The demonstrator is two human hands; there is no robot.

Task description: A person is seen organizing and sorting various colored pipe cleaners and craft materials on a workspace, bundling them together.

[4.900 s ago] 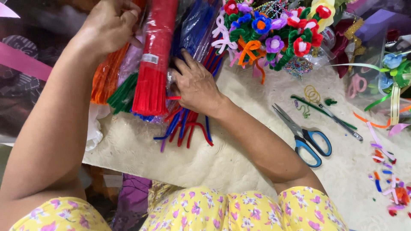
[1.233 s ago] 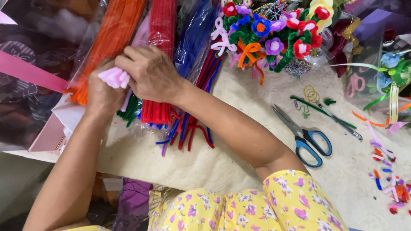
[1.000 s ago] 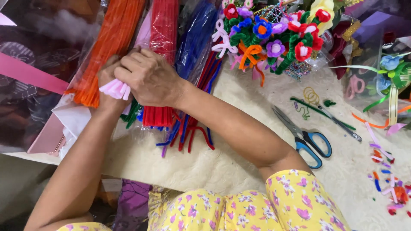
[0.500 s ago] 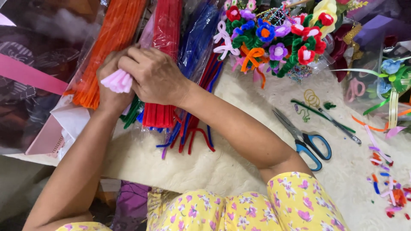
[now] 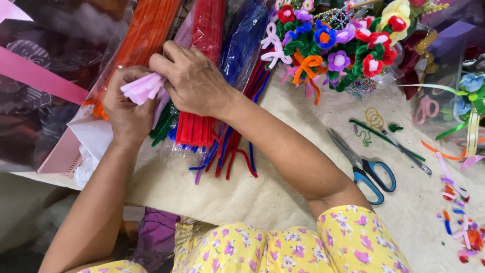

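In the upper left of the frame, the left hand [image 5: 126,114] is wrapped around a bundle of pale pink pipe cleaners [image 5: 142,88], and their cut ends stick out like a small brush. The right hand [image 5: 194,81] lies over it, with the fingers pressed on these ends. I judge that one stem is being separated from the bundle; this needs a fine pinch on a single fuzzy wire. Under the hands lie long packs in clear plastic: an orange pack [image 5: 146,35], a red pack [image 5: 204,60] and a blue pack [image 5: 247,35]. On the soft cream counter [image 5: 283,197] rest blue-handled scissors [image 5: 364,169], and a bouquet of pipe-cleaner flowers [image 5: 338,43] stands at the upper right.
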